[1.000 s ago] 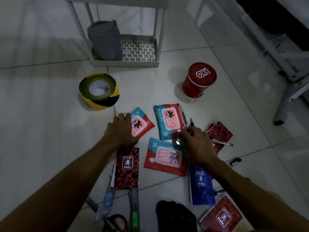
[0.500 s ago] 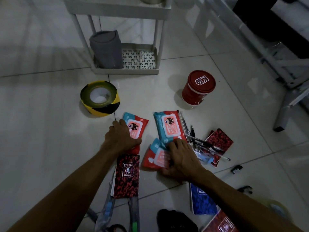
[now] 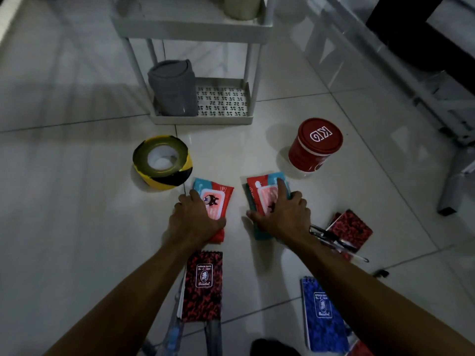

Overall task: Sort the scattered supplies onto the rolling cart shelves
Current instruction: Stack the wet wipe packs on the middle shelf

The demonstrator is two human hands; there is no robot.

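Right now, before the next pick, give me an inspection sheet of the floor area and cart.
Surface: pale tiled floor, glossy.
Job's things: wipes packs under each hand; the right one looks stacked on another. Tape roll, red tub, notebooks, pens all on floor.
Cart: grey container on bottom shelf; a jar above.
Clutter: clear sleeves near bottom edge, unclear.
Hands: left hand and right hand each pressing a pack.
Cables: nothing seen.
Surroundings: furniture legs at right.
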